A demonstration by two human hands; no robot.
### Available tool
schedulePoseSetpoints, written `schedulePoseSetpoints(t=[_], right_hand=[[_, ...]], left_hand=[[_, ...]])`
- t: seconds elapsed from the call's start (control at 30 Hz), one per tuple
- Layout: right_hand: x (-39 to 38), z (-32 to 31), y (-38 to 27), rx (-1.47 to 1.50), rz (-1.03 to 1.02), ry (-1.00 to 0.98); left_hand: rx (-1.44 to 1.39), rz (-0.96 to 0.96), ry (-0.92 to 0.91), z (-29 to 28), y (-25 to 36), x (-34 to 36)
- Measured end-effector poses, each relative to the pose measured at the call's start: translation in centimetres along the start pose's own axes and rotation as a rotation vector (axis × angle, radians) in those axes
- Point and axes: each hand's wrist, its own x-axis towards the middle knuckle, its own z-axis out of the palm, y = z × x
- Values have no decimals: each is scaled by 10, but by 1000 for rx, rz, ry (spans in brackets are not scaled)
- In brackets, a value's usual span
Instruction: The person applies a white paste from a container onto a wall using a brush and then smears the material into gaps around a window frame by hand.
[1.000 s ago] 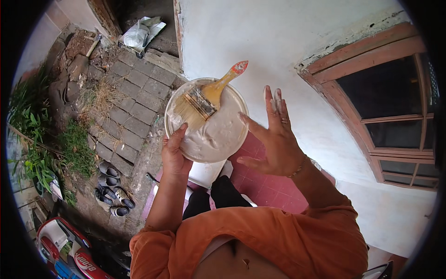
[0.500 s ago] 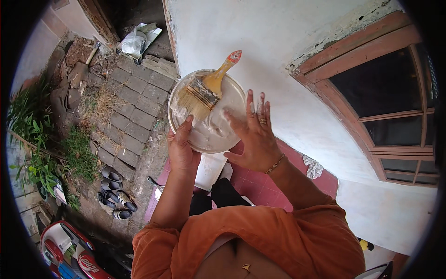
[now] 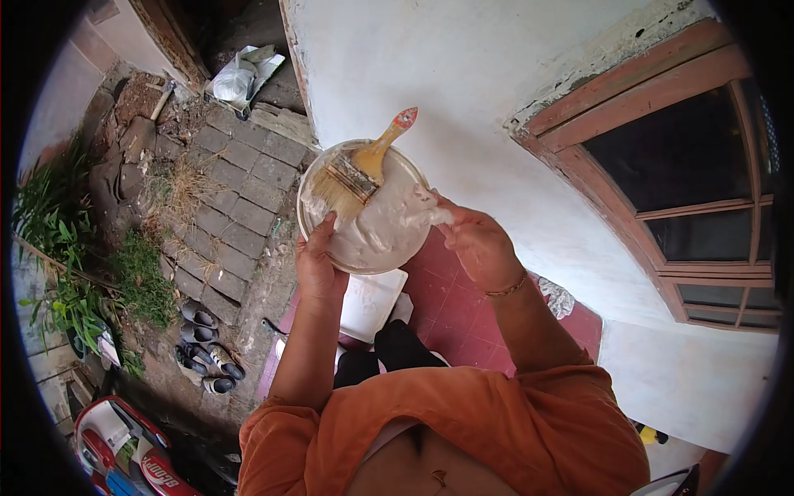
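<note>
My left hand grips the near left side of a round, shallow pan, thumb over its rim. Thick white paste lies in it in smeared ridges. A wide paintbrush rests across the far left part of the pan, bristles toward my left thumb. Its yellow handle, red at the end, sticks out past the far rim. At the pan's right edge, my right hand is closed with fingers curled together, and white paste coats the fingertips. A bracelet circles that wrist.
A white wall rises ahead, with a brown-framed window on the right. Beneath the pan are a white container and red floor tiles. Sandals, paving bricks, plants and a red-and-white motorbike lie left.
My right hand has gone from spread fingers over the pan to curled fingers at its right rim. The pan and brush have shifted slightly nearer; the paste's surface has new ridges.
</note>
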Motion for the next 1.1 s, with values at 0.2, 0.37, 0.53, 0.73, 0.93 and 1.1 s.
schedulePoseSetpoints(t=[0.2,0.37,0.53,0.73,0.93,1.1], right_hand=[[-5,17,-14,-807,-151,2],[-13,18,-8,-1435,-247,29],[-25,34,13,-1449,-217,41],[-19,36,23,-978,-191,34],[-8,14,-1,145,105,200],[-9,-3,-6,311,155,120]], left_hand=[[14,0,-38,0,-2,-2],[8,23,-41,5,-2,-4],[13,50,-35,8,-4,-3],[-13,28,-70,3,-6,0],[56,61,-64,-1,-4,-1],[65,28,-49,-1,-6,-1]])
